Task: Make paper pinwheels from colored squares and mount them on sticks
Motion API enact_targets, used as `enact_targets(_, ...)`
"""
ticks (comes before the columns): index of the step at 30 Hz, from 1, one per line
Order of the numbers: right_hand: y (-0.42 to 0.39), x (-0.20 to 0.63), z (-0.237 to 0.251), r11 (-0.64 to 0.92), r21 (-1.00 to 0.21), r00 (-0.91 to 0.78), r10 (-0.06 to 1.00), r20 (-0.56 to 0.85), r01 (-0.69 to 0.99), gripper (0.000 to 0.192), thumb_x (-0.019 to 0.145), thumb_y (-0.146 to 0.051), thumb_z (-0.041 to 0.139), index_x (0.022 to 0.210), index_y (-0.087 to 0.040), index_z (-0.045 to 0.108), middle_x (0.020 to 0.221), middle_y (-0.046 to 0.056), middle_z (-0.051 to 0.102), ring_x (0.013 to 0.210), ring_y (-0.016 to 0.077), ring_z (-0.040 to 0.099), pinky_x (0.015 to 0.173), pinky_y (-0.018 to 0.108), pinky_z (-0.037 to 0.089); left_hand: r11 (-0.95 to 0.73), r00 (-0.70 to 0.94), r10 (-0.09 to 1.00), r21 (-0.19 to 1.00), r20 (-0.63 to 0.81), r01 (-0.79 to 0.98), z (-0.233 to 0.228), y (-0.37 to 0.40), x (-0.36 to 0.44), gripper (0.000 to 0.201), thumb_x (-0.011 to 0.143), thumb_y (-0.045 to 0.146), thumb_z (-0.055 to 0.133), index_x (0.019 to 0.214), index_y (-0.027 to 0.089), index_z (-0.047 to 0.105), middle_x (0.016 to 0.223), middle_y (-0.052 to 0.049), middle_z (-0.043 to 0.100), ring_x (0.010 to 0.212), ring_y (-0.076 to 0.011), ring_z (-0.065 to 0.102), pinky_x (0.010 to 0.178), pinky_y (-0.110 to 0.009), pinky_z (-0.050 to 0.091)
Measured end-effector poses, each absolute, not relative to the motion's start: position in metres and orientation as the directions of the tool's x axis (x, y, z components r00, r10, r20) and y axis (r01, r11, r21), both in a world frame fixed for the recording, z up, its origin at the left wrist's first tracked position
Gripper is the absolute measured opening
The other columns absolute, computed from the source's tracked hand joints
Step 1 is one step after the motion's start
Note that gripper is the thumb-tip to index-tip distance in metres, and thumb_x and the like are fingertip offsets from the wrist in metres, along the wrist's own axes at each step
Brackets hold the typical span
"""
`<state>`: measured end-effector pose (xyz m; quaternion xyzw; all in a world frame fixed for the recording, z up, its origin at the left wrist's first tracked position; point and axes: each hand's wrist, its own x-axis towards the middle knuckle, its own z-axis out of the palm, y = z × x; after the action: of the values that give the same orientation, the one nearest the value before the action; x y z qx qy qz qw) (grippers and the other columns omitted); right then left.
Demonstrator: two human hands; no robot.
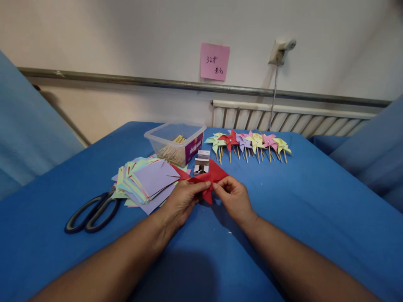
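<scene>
Both hands met over the blue table (315,218). The left hand (181,201) and right hand (234,197) pinched the red paper (213,174) between finger and thumb, just above the cloth. It looked thin, light and easy to crease, best held by its edges. Behind lay scissors (92,212), stacked paper (147,180), and a row of pinwheels (248,142).

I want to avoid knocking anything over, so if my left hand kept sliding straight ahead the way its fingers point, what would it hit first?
Past the red paper that the left hand pinches, the small open box looks first in line, with the clear plastic tub just behind it to the left. Depth is hard to judge from this view.
</scene>
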<state>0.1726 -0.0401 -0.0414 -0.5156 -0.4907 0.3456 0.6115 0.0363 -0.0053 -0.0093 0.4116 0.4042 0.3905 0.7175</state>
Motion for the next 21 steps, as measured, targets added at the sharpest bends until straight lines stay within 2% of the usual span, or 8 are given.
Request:
enact_targets(15,-0.041,0.171,-0.043,0.222,-0.974,0.276,0.934,0.226,0.048,0.021,0.073,-0.033,0.067,0.063,-0.018,0.055,0.059,-0.003,0.054,0.056,0.0107,0.047,0.054,0.023,0.038,0.344,0.351,0.901,0.914,-0.255,-0.217,-0.009,-0.006,0.037,0.025,0.064,0.02,0.076,0.087,0.011,0.072,0.078,-0.007,0.071,0.071,-0.0157,0.064,0.07,-0.026,0.048)
enact_targets(18,-0.043,0.171,-0.037,0.22,-0.975,0.296,0.934,0.199,-0.039,0.017,0.073,-0.033,0.067,0.076,-0.018,0.06,0.068,-0.001,0.059,0.059,0.011,0.051,0.058,0.025,0.042,0.327,0.336,0.909,0.922,-0.247,-0.206,-0.008,-0.004,0.036,0.022,0.064,0.019,0.074,0.084,0.011,0.072,0.076,-0.006,0.071,0.067,-0.0151,0.063,0.066,-0.025,0.048)
enact_targets(21,-0.041,0.176,-0.032,0.228,-0.962,0.383,0.91,0.155,-0.151,0.034,0.071,-0.033,0.071,0.1,-0.021,0.059,0.096,0.003,0.064,0.07,0.0124,0.057,0.064,0.026,0.046,0.337,0.389,0.888,0.922,-0.244,-0.189,-0.006,-0.001,0.033,0.023,0.065,0.019,0.072,0.087,0.011,0.072,0.077,-0.008,0.071,0.068,-0.0164,0.064,0.066,-0.026,0.049)
